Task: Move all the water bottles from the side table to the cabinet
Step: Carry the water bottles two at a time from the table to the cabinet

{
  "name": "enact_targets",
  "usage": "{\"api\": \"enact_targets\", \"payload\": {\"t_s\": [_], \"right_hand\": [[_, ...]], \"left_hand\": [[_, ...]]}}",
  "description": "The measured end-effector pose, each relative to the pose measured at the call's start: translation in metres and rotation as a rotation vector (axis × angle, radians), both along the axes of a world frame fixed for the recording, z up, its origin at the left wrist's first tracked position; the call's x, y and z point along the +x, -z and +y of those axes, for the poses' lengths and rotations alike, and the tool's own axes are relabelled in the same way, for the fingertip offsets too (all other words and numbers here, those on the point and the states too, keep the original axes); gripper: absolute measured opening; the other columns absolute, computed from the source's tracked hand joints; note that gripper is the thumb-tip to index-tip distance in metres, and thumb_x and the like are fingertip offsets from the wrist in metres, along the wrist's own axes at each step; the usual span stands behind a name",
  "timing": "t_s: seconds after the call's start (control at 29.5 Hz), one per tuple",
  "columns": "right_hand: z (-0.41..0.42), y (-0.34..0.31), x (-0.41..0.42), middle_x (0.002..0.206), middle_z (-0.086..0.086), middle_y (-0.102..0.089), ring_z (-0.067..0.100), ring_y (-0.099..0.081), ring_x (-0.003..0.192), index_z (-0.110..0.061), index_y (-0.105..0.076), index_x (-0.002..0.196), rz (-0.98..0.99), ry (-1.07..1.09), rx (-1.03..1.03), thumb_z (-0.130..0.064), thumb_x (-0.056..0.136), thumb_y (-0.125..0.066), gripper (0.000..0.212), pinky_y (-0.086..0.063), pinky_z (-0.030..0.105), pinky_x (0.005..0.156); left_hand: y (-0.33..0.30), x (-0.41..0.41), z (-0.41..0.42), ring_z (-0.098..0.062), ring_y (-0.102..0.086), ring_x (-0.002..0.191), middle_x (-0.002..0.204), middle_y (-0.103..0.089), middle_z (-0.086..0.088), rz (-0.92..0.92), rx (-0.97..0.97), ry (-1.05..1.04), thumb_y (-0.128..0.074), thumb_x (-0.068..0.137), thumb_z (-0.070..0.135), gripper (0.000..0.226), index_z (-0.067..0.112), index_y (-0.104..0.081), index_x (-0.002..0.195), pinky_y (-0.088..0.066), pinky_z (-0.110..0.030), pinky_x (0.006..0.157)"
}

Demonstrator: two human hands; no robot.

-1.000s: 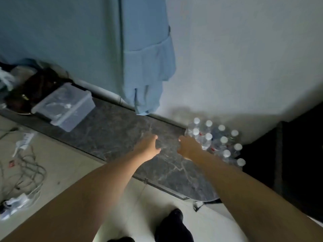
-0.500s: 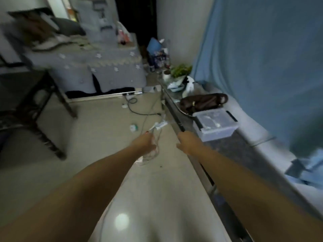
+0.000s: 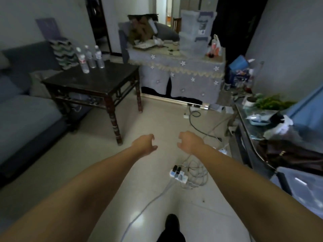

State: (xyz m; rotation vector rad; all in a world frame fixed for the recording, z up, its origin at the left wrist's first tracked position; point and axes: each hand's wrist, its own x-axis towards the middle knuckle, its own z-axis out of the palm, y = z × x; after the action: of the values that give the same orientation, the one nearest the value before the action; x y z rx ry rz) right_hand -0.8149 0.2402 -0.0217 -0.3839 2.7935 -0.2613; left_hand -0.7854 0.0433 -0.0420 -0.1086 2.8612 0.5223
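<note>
Three bottles [image 3: 90,57] stand upright in a close row at the far left corner of the dark side table [image 3: 97,81], at about 11 o'clock from the person and well apart from both hands. The left hand [image 3: 144,144] and right hand [image 3: 189,143] are held out over the floor, near each other at 12 o'clock, fingers loosely curled and holding nothing. The cabinet [image 3: 248,137], with its cluttered top, runs along the wall from 2 to 4 o'clock. The step in hand appears to be the approach to the table for another pick-up. To do it well, walk round the near table leg toward 11 o'clock, so the bottles come within easy reach rather than at a stretch across the top. Grip each bottle round its body, not its cap. With three standing so close, take the outer ones first, one per hand, to avoid toppling the middle one. A power strip [image 3: 178,174] and loose cables [image 3: 197,172] lie on the floor at 1 o'clock; step clear of them.
</note>
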Motion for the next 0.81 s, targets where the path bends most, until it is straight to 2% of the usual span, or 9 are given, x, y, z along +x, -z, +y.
{"api": "enact_targets", "payload": {"t_s": [0.17, 0.3, 0.44, 0.58, 0.81], "right_hand": [[-0.047, 0.003, -0.11, 0.138, 0.013, -0.048, 0.031, -0.049, 0.125, -0.011, -0.046, 0.139, 0.037, -0.074, -0.004, -0.034, 0.098, -0.046, 0.047, -0.045, 0.038, 0.1], [-0.079, 0.001, -0.217, 0.139, 0.013, -0.049, 0.03, -0.049, 0.127, -0.011, -0.046, 0.139, 0.001, -0.13, -0.009, -0.033, 0.098, -0.047, 0.046, -0.043, 0.037, 0.101], [-0.111, 0.003, -0.284, 0.138, 0.015, -0.049, 0.031, -0.05, 0.125, -0.009, -0.047, 0.137, -0.023, -0.158, -0.005, -0.031, 0.098, -0.048, 0.045, -0.043, 0.036, 0.099], [-0.162, 0.01, -0.344, 0.134, 0.017, -0.053, 0.032, -0.052, 0.123, -0.007, -0.05, 0.132, -0.046, -0.235, -0.006, -0.03, 0.097, -0.05, 0.042, -0.044, 0.034, 0.099], [-0.269, 0.024, -0.461, 0.134, 0.016, -0.055, 0.032, -0.053, 0.124, -0.009, -0.055, 0.131, -0.053, -0.291, -0.016, -0.031, 0.097, -0.051, 0.041, -0.044, 0.036, 0.104]], "left_hand": [[0.001, -0.095, -0.038, -0.027, -0.057, 0.113, 0.127, -0.059, -0.01, 0.042, -0.009, -0.08, -0.057, 0.091, 0.039, 0.046, 0.016, -0.049, 0.13, -0.045, -0.034, 0.088], [-0.001, -0.186, -0.068, -0.026, -0.056, 0.114, 0.128, -0.058, -0.009, 0.031, -0.007, -0.138, -0.056, 0.091, 0.04, 0.046, 0.016, -0.05, 0.129, -0.049, -0.039, 0.093], [0.0, -0.235, -0.097, -0.027, -0.061, 0.106, 0.128, -0.057, -0.007, 0.009, 0.024, -0.21, -0.056, 0.091, 0.041, 0.045, 0.017, -0.05, 0.129, -0.052, -0.036, 0.084], [0.005, -0.285, -0.145, -0.027, -0.058, 0.114, 0.126, -0.06, -0.01, -0.039, 0.02, -0.277, -0.056, 0.091, 0.038, 0.045, 0.014, -0.052, 0.129, -0.049, -0.039, 0.095], [0.02, -0.397, -0.247, -0.026, -0.054, 0.12, 0.131, -0.057, -0.011, -0.068, 0.065, -0.341, -0.061, 0.09, 0.034, 0.047, 0.011, -0.053, 0.131, -0.045, -0.034, 0.1]]}}
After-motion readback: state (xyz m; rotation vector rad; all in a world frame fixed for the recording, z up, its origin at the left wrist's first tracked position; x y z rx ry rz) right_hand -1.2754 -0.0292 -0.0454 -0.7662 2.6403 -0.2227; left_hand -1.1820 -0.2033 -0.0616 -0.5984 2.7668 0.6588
